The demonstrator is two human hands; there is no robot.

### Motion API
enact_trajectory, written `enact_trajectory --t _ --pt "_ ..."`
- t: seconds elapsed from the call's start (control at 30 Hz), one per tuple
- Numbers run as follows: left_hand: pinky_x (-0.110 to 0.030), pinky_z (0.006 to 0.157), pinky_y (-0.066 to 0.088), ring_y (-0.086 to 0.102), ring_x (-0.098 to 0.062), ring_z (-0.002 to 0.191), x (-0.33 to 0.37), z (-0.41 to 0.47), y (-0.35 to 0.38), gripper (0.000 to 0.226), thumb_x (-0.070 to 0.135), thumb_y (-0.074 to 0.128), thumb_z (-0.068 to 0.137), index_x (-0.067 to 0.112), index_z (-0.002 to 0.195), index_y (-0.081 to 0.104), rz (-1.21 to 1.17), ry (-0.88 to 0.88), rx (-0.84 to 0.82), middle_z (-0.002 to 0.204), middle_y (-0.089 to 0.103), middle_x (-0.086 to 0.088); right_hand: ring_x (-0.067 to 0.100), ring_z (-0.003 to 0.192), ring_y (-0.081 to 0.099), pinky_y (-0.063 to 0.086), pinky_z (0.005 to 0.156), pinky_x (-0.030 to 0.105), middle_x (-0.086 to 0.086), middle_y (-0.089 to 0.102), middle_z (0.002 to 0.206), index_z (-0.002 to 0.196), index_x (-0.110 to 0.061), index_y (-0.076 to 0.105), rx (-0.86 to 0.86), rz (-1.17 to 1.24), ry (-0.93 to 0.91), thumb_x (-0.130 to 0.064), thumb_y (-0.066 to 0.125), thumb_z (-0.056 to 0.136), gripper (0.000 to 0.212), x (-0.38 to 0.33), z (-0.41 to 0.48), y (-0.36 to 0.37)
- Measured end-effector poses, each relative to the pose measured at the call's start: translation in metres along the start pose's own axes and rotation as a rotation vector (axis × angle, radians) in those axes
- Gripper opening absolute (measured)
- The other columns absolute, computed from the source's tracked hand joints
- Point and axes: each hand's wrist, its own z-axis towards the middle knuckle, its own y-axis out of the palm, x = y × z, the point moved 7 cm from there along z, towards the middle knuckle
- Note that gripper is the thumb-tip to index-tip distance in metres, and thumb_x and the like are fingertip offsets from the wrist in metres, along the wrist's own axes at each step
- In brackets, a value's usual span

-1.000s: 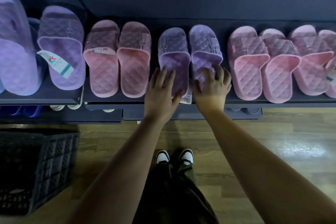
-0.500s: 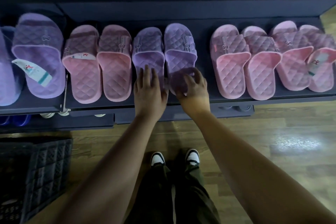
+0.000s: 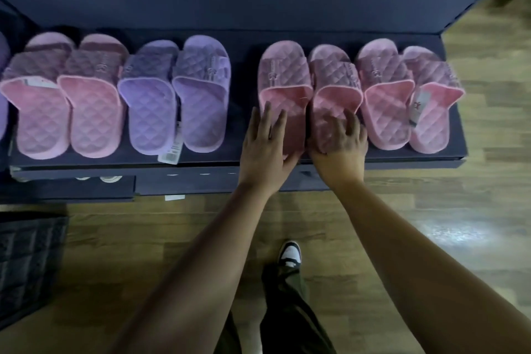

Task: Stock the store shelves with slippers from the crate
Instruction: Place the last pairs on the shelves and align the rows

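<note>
Both hands have moved off the purple pair [image 3: 175, 98] to the pink pair [image 3: 309, 95] just right of it: left hand [image 3: 265, 149] lies flat and open on one heel, right hand [image 3: 340, 144] curls loosely on the other, so straightening goes pair by pair; pink pair sits on the dark shelf [image 3: 287, 14], crate [image 3: 28, 264] far left on the wood floor [image 3: 474, 210]

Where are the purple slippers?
In the head view, the purple slippers sit left of centre on the shelf, between two pink pairs, left of both hands.
</note>
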Motion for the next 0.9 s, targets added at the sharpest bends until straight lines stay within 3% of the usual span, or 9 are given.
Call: enact_trajectory --t 0.1,0.23,0.4,0.53,0.73,0.83,0.9 --pt "-0.048 0.115 0.017 -0.001 -0.039 0.145 0.01 0.011 0.014 0.089 0.056 0.057 0.084 0.011 0.15 0.019 -0.009 -0.08 -0.054 0.159 0.003 -0.015 0.038 0.138 0.023 0.024 0.109 0.052 0.012 0.025 0.154 0.131 -0.02 0.053 -0.075 -0.07 0.011 -0.048 0.069 0.077 0.063 0.015 0.01 -0.001" --pt "-0.046 0.114 0.021 0.0 -0.039 0.145 0.01 0.015 0.023 0.089 0.053 0.059 0.084 0.007 0.149 0.019 -0.023 -0.168 -0.08 0.158 0.002 -0.018 0.04 0.132 0.029 0.033 0.104 0.049 0.014 0.019 0.157 0.127 -0.02 0.055 -0.09 0.006 -0.018 -0.047 0.067 0.079 0.057 0.019 0.012 0.0" --pt "-0.047 0.117 0.014 0.002 -0.045 0.143 0.002 0.019 0.023 0.084 0.04 0.063 0.086 -0.002 0.146 0.022 0.027 -0.168 -0.07 0.156 0.004 -0.025 0.038 0.129 0.028 0.038 0.101 0.046 0.006 0.031 0.152 0.128 -0.017 0.056 -0.094 -0.006 -0.073 -0.042 0.066 0.079 0.056 0.01 0.015 0.012" --pt "-0.045 0.117 0.012 0.005 -0.045 0.143 -0.025 0.02 0.01 0.082 0.043 0.06 0.088 -0.003 0.145 0.024 0.059 -0.207 -0.029 0.155 0.008 -0.027 0.038 0.131 0.026 0.038 0.101 0.045 0.006 0.031 0.152 0.132 -0.015 0.053 -0.139 0.0 -0.16 -0.039 0.068 0.078 0.061 -0.02 0.023 0.026" --pt "-0.038 0.116 -0.003 0.007 -0.042 0.144 -0.031 0.023 0.002 0.077 0.046 0.049 0.092 -0.006 0.144 0.027 0.129 -0.142 -0.012 0.153 0.016 -0.029 0.039 0.133 0.025 0.036 0.105 0.048 0.005 0.028 0.153 0.139 -0.016 0.042 -0.17 -0.019 -0.171 -0.044 0.059 0.086 0.063 -0.027 0.024 0.033" --pt "-0.044 0.115 0.005 0.017 -0.044 0.142 -0.02 0.022 -0.001 0.071 0.047 0.032 0.095 -0.007 0.141 0.033 0.128 -0.154 0.045 0.151 0.024 -0.029 0.034 0.13 0.033 0.042 0.099 0.046 0.007 0.038 0.149 0.139 -0.015 0.045 -0.127 0.057 -0.195 -0.033 0.052 0.092 0.05 -0.019 0.025 0.017" --pt "-0.049 0.115 0.015 0.018 -0.043 0.142 -0.005 0.023 -0.002 0.067 0.043 0.032 0.095 -0.005 0.142 0.032 0.086 -0.139 0.112 0.152 0.024 -0.027 0.033 0.12 0.043 0.046 0.094 0.046 0.012 0.05 0.134 0.131 -0.012 0.053 0.0 0.089 -0.201 -0.024 0.052 0.091 0.042 -0.009 0.027 -0.004"
